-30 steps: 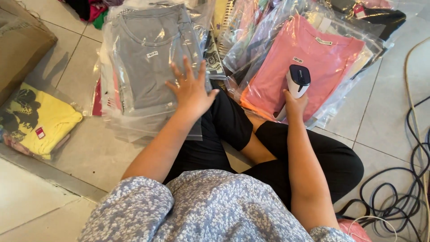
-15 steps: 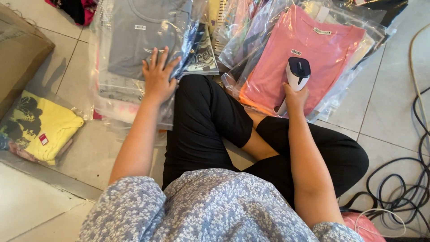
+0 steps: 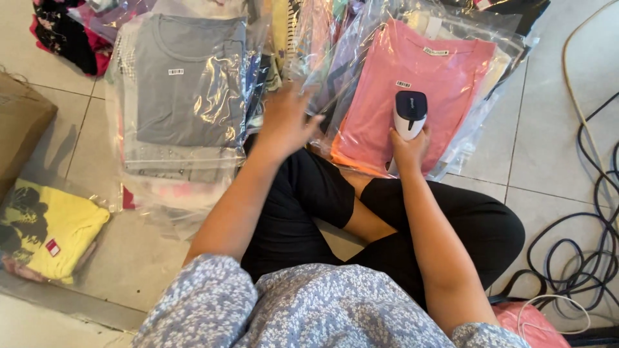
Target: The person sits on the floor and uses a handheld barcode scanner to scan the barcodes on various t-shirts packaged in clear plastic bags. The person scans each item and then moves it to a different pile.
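My right hand (image 3: pixel 407 147) grips a white and dark blue handheld scanner (image 3: pixel 411 113), held over a pink shirt in a clear plastic bag (image 3: pixel 393 71). My left hand (image 3: pixel 284 122) hovers with fingers spread between that pink bag and a bagged grey shirt (image 3: pixel 184 84) on the left, just above my black-trousered knee. It holds nothing. The grey shirt tops a stack of bagged garments. More bagged clothes lie fanned out behind my left hand.
A bagged yellow shirt (image 3: pixel 48 232) lies on the tiled floor at the left, beside a cardboard box (image 3: pixel 19 122). Black cables (image 3: pixel 580 245) coil on the floor at the right. A pink bag (image 3: pixel 529 322) sits by my right hip.
My left hand has lifted off the grey shirt bag and moved right toward the pink one. The right hand still holds the scanner over the pink shirt.
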